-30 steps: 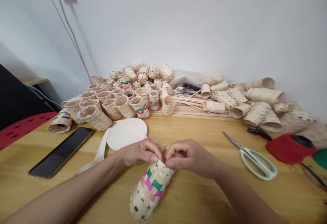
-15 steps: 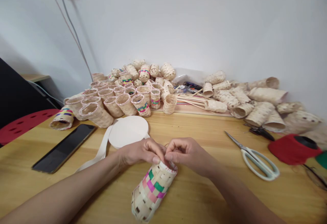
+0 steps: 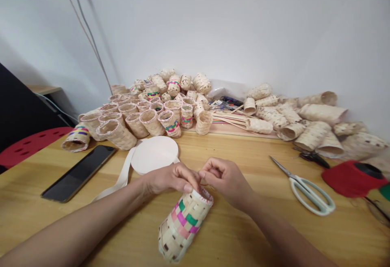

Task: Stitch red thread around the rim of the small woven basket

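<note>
A small woven basket [image 3: 182,224] with pink and green bands lies tilted on the wooden table [image 3: 237,234], its mouth facing away from me. My left hand [image 3: 170,181] grips the basket's rim, thumb and fingers pressed on it. My right hand [image 3: 224,177] is closed in a pinch just above the rim's right side; what it pinches is too small to make out. Red stitching runs along the rim's edge.
A roll of white tape [image 3: 154,159] lies behind my hands, a black phone [image 3: 79,172] to the left, scissors [image 3: 306,188] to the right. Piles of woven baskets [image 3: 143,110] and rolled tubes [image 3: 310,123] fill the back by the wall. Red spool [image 3: 353,177] at right.
My right hand has lifted slightly up and away from the rim. The basket and left hand have barely shifted; the view moved a little.
</note>
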Available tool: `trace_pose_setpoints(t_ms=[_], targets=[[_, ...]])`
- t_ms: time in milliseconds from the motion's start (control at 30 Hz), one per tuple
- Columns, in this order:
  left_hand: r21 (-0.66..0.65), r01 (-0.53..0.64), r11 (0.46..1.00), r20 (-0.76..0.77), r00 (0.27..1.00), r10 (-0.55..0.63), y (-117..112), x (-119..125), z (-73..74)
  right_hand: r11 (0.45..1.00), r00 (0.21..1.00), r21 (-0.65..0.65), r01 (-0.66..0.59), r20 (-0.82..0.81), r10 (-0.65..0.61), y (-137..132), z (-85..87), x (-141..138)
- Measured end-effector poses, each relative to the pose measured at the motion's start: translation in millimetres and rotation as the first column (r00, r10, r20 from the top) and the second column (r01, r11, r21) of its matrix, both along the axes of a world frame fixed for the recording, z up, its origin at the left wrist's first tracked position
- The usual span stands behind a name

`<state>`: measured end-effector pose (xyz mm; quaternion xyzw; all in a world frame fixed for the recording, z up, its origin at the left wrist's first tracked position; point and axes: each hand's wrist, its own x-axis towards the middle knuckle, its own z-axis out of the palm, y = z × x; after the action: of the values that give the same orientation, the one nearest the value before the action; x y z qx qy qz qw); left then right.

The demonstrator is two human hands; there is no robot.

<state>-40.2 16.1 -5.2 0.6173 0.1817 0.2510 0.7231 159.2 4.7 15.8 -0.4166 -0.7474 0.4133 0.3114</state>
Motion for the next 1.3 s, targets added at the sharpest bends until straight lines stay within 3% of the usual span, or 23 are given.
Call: trace_pose_setpoints(t_ms=[133,200,233,300,367,400,467,533,633,733,900,1033,1133,1300], targets=[[0.186,-0.049,0.981,-0.063,0.996,0.062,3,-3,10.6,0.933,0.982,0.333,0.135,0.078,-0.170,-1,8.0,4],[0.398,-0.111,0.911,-0.113,0.979,0.168,3,-3,19.8,0.909,0.974,0.374,0.185,0.052,-0.220,0,12.0,9],[0.524,-0.164,0.836,-0.124,0.956,0.265,3,-3,24.1,0.899,0.971,0.386,0.206,0.032,-0.236,0,14.0,12],[0.738,-0.274,0.616,-0.081,0.871,0.484,2,-2,29.9,0.878,0.971,0.424,0.220,-0.005,-0.241,-1,17.1,14],[0.848,-0.357,0.391,0.019,0.759,0.651,0,-1,31.5,0.858,0.980,0.483,0.176,-0.001,-0.201,-4,17.7,14],[0.872,-0.383,0.303,0.068,0.710,0.701,0,0,31.0,0.848,0.986,0.513,0.135,0.019,-0.168,-6,16.6,12],[0.893,-0.409,0.186,0.135,0.641,0.756,-2,2,29.2,0.826,0.991,0.563,0.040,0.081,-0.103,-8,11.2,8],[0.904,-0.409,0.121,0.173,0.611,0.773,-3,4,27.5,0.796,0.986,0.605,-0.019,0.144,-0.086,-8,3.6,5],[0.896,-0.426,0.128,0.173,0.599,0.782,-5,5,25.6,0.767,0.971,0.639,-0.059,0.216,-0.105,-5,-5.1,4],[0.844,-0.487,0.225,0.127,0.590,0.798,-3,5,22.7,0.784,0.970,0.620,-0.025,0.206,-0.132,-3,-4.3,6],[0.723,-0.576,0.381,0.028,0.575,0.818,0,6,17.1,0.870,0.975,0.478,0.125,0.101,-0.195,-4,4.8,7],[0.694,-0.591,0.411,0.019,0.586,0.810,0,6,17.5,0.944,0.996,0.318,0.083,0.005,-0.089,-3,0.6,4],[0.719,-0.556,0.417,0.039,0.631,0.774,0,6,19.3,0.971,0.995,0.218,0.094,-0.060,-0.083,0,-4.5,2],[0.747,-0.523,0.409,0.057,0.664,0.746,-1,8,22.8,0.935,0.992,0.330,0.128,-0.041,-0.121,5,-3.9,4]])
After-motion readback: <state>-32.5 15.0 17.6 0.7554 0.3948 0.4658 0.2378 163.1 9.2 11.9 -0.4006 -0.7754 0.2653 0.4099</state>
